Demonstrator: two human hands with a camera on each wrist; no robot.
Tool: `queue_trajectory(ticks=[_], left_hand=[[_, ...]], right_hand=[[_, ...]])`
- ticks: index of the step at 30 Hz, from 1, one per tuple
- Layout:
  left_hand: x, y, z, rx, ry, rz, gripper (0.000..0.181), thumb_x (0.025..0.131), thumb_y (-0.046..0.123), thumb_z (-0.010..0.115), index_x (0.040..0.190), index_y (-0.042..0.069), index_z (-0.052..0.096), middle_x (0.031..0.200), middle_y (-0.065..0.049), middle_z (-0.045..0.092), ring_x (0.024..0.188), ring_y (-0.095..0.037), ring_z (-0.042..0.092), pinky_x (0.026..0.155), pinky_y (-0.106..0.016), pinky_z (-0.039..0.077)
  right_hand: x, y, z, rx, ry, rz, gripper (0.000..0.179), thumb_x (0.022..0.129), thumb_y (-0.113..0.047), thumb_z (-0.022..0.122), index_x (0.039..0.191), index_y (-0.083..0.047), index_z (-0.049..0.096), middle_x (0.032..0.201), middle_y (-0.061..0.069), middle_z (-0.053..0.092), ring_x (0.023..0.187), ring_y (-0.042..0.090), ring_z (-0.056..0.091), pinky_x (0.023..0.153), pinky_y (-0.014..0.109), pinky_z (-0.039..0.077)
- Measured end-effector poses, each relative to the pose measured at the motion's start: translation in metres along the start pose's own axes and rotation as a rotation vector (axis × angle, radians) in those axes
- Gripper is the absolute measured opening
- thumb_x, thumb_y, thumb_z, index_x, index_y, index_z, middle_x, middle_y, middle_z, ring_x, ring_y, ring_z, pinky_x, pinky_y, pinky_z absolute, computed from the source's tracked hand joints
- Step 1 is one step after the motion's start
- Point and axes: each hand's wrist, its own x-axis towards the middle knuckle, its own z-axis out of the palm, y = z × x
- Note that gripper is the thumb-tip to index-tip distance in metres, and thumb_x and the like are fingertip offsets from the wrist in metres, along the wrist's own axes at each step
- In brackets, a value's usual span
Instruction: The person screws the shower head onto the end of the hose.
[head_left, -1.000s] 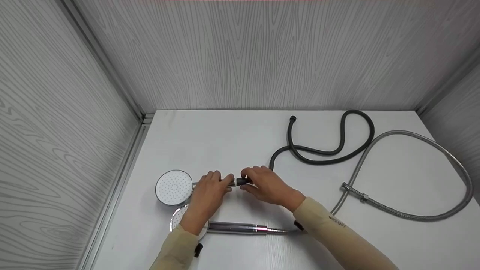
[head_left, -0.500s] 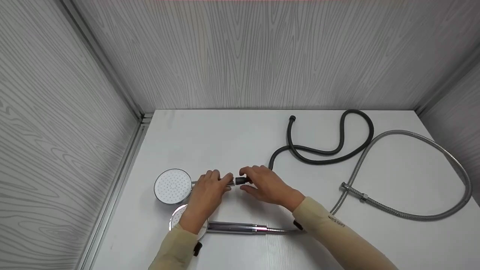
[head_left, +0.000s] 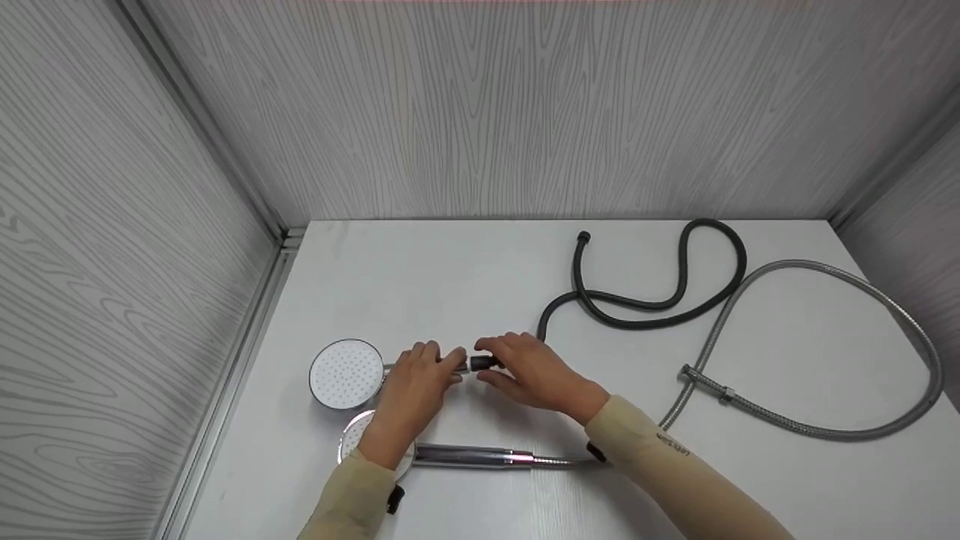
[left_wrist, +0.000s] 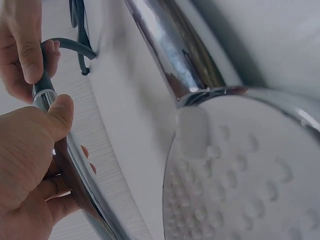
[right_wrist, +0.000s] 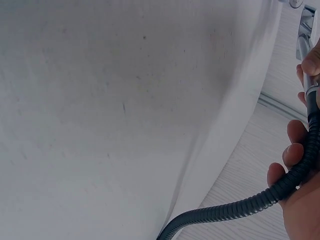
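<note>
My left hand (head_left: 414,388) grips the chrome handle (left_wrist: 89,182) of a hand shower whose round white spray face (head_left: 346,373) points up at the left. The fingers wrap under the handle and the thumb lies along it near its end. My right hand (head_left: 534,369) has thumb and fingers around the black end fitting (head_left: 481,363) of a black ribbed shower hose (right_wrist: 235,212). That fitting meets the handle's end in line, with a pale ring showing at the joint. In the right wrist view, the hose curves down through the curled fingers.
A second chrome hand shower (head_left: 465,456) lies in front, partly behind the left forearm, joined to a silver metal hose (head_left: 934,360) looping across the right side. The black hose's free end (head_left: 584,237) lies toward the back of the white table (head_left: 420,270). Wood-grain panels (head_left: 480,112) enclose it.
The right fingers have loosened slightly around the fitting and shifted a little left. The left hand and the hand shower stay nearly still.
</note>
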Motion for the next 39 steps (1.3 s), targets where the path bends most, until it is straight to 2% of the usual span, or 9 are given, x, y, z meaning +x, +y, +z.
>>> queue_trajectory(ticks=[5,11,14,20,30,39], left_hand=[[0.0002,0.0002,0.0001,0.000,0.001,0.004,0.030,0.094,0.030,0.075,0.121,0.020,0.066,0.089,-0.008,0.060,0.081,-0.025,0.058,0.076,-0.041,0.054],[0.0008,0.0001,-0.0004,0.006,0.002,0.010,0.029,0.094,0.031,0.075,0.119,0.020,0.065,0.088,-0.008,0.060,0.081,-0.025,0.059,0.077,-0.041,0.055],[0.0013,-0.0002,-0.0011,0.007,-0.005,0.012,0.029,0.095,0.031,0.073,0.120,0.020,0.064,0.089,-0.008,0.060,0.082,-0.025,0.060,0.078,-0.042,0.056],[0.0005,-0.0006,0.0001,0.010,-0.016,0.008,0.029,0.096,0.031,0.073,0.121,0.021,0.064,0.090,-0.008,0.061,0.083,-0.026,0.061,0.077,-0.041,0.055],[-0.0001,0.0009,-0.0007,-0.007,-0.024,-0.003,0.030,0.096,0.031,0.073,0.123,0.021,0.065,0.090,-0.008,0.061,0.083,-0.025,0.060,0.077,-0.041,0.055],[-0.0014,0.0001,0.0013,-0.004,-0.024,-0.003,0.030,0.095,0.031,0.073,0.122,0.021,0.065,0.091,-0.008,0.062,0.083,-0.025,0.060,0.077,-0.041,0.056]], right_hand=[[0.0002,-0.0006,-0.0004,0.005,-0.014,0.009,0.029,0.103,-0.027,0.070,0.128,-0.013,0.060,0.106,0.001,0.072,0.093,0.017,0.067,0.087,0.038,0.054],[-0.0004,-0.0004,-0.0018,-0.005,-0.006,0.002,0.025,0.107,-0.032,0.062,0.121,-0.012,0.067,0.101,0.000,0.070,0.087,0.017,0.063,0.082,0.037,0.053],[-0.0004,0.0006,-0.0018,0.009,0.011,-0.001,0.031,0.106,-0.035,0.063,0.127,-0.011,0.065,0.102,0.001,0.070,0.088,0.017,0.063,0.083,0.038,0.054],[-0.0007,0.0007,-0.0008,0.045,0.011,0.020,0.049,0.100,-0.032,0.074,0.139,-0.012,0.053,0.106,0.004,0.071,0.093,0.018,0.067,0.087,0.039,0.055],[-0.0010,-0.0003,-0.0009,0.026,0.021,-0.001,0.028,0.102,-0.026,0.072,0.125,-0.014,0.062,0.107,0.000,0.072,0.096,0.017,0.068,0.085,0.037,0.054],[-0.0012,-0.0004,0.0000,0.012,0.021,0.001,0.027,0.105,-0.033,0.066,0.123,-0.013,0.065,0.103,0.000,0.071,0.091,0.016,0.065,0.082,0.037,0.053]])
